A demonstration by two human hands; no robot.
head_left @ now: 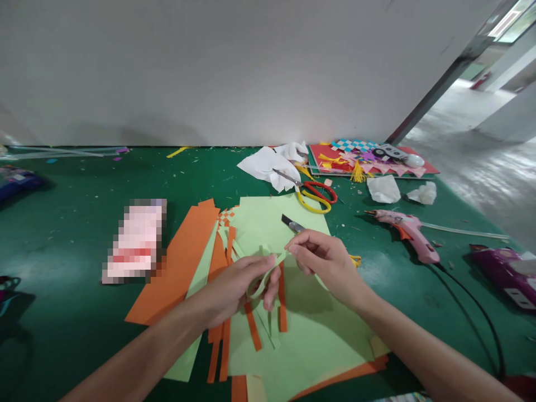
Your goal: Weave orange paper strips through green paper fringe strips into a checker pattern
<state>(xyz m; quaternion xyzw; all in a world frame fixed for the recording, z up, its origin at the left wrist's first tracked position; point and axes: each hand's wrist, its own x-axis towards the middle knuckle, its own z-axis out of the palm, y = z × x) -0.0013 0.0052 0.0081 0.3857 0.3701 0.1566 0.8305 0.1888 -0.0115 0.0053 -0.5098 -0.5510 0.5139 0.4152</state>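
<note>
Between my two hands a light green paper strip (262, 283) bends into a loop above the paper sheets. My left hand (247, 279) pinches the strip between thumb and fingers. The fingertips of my right hand (320, 259) are closed on the strip's other part. Below lies a large light green paper sheet (322, 346), with orange paper strips (253, 329) strewn over its left side. A utility knife (292, 223) rests on the sheet just beyond my right hand. Farther left are orange paper sheets (176, 268) and a small woven orange-and-green piece (226, 216).
Scissors with red and yellow handles (318, 195) lie beyond the sheet, beside crumpled white tissue (268, 167). A pink glue gun (408, 231) with a cord is at right, near a purple case (505, 273). A blurred pink packet (136, 240) lies left. A grey wall (209, 72) borders the table.
</note>
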